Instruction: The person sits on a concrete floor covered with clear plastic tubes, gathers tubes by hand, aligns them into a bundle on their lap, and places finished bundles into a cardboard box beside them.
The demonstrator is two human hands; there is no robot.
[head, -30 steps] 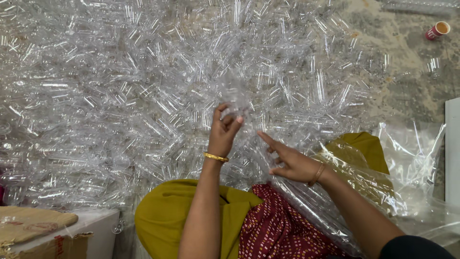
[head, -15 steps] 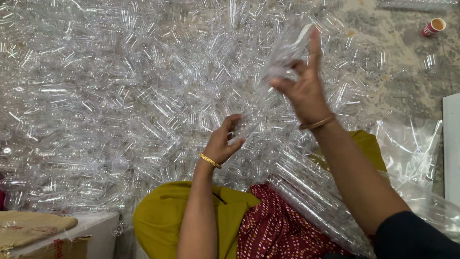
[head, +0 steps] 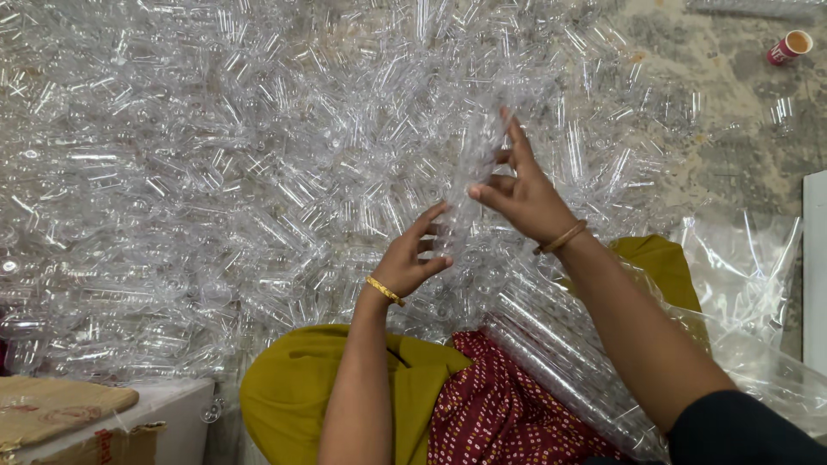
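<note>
We see a stack of clear plastic tubes (head: pixel 469 168) held upright between the two hands, above the great heap of clear tubes (head: pixel 215 172) that covers the floor. The right hand (head: pixel 525 194) has its grip clenched on the upper part of the stack, fingers spread along its side. The left hand (head: pixel 409 258) grasps the lower end, thumb and fingers curled round it. Each wrist bears a gold bangle (head: pixel 384 290). Below the hands, across the lap, lie a bundle of tubes in a clear bag (head: pixel 560 362), yellow-green cloth (head: pixel 293 387) and red dotted cloth (head: pixel 500 413). More crumpled clear plastic sheet (head: pixel 741 275) sits at the right. A red paper cup (head: pixel 788 46) lies on the bare floor far off at the top right. A cardboard box (head: pixel 60 413) shows at the lower left.
</note>
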